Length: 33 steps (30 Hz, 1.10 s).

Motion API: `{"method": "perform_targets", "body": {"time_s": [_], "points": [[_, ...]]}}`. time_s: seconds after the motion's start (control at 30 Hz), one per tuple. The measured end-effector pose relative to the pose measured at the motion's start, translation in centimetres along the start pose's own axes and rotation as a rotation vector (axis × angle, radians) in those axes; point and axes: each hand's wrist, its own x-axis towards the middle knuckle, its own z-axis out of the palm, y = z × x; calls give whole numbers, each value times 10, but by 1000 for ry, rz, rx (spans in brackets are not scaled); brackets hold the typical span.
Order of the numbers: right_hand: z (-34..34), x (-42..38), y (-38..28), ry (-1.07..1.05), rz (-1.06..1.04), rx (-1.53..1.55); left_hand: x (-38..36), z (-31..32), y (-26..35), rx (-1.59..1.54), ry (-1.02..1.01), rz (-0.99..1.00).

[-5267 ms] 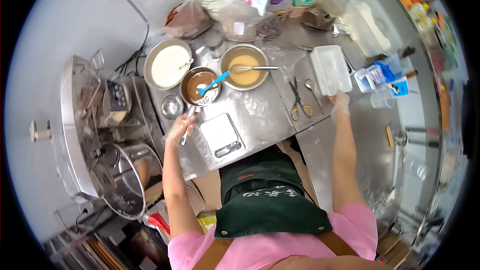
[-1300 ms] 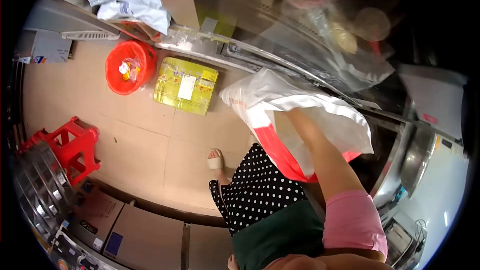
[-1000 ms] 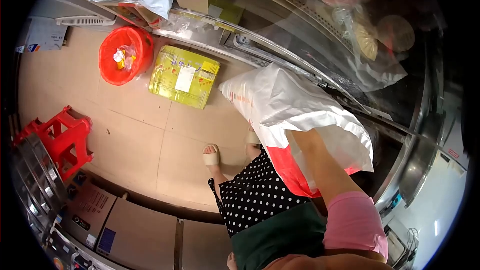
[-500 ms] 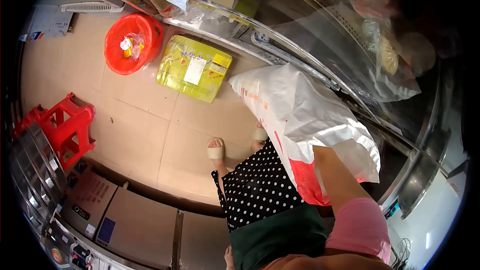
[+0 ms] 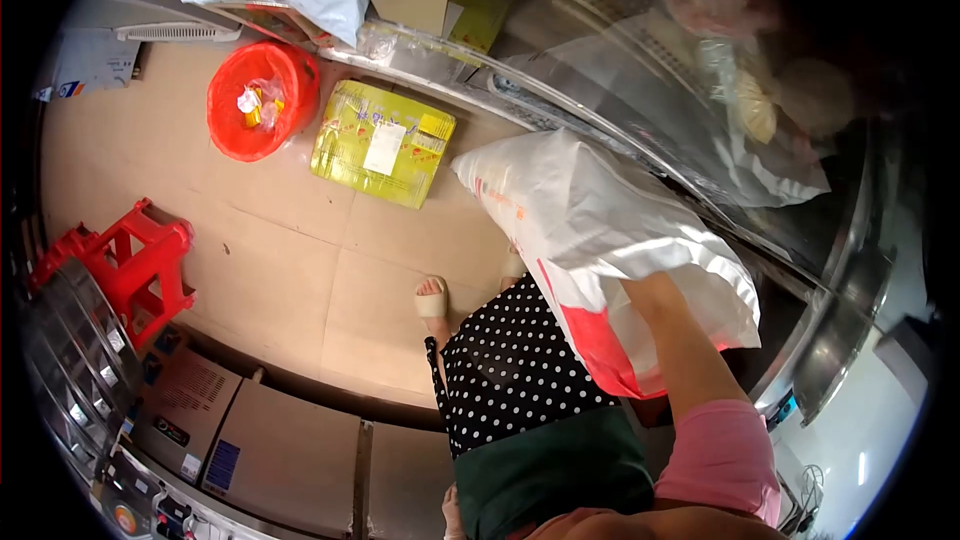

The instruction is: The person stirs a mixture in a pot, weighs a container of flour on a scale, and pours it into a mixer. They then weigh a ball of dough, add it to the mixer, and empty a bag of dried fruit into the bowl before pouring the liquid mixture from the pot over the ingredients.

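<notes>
A large white woven sack [image 5: 590, 200] with red print and a red band leans at my right side, its mouth gaping toward me. My right forearm [image 5: 675, 335] goes down into that mouth. Inside the sack my right hand is out of sight, so neither its fingers nor anything in them shows. Beside the dark green apron [image 5: 555, 470] at my waist, only a sliver of my left hand [image 5: 453, 513] appears at the bottom. Its fingers cannot be made out, and no held object is visible there.
A yellow-green carton [image 5: 395, 180] and a red bin [image 5: 225, 110] with wrappers stand on the tiled floor. Red plastic stools [image 5: 150, 250] are at the left. Steel cabinets [image 5: 285, 450] line the near side; a glass-fronted counter [image 5: 620, 100] runs along the right.
The view has shifted slightly. My right arm remains inside the sack, whose mouth now gapes a little wider around the forearm.
</notes>
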Motion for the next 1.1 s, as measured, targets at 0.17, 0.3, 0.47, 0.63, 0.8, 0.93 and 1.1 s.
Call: {"method": "perform_targets", "body": {"time_s": [0.17,0.3,0.47,0.63,0.8,0.93,1.1], "points": [[-34,-38,2,44,-22,60,8,-32,-14,-17,-49,130],[-71,-80,4,95,-88,167,3,-58,-5,-25,-100,240],[-78,-144,10,257,-155,690,-24,-69,48,-57,-110,259],[-49,-147,30,478,-236,721,-32,-69,71,-125,-134,235],[-23,-131,54,344,-210,790,-45,-60,92,-248,-120,135],[-59,-216,30,364,-26,1288,-49,-52,93,-218,-124,183],[-62,-215,41,256,-59,1088,-59,-44,97,-132,-108,253]]}}
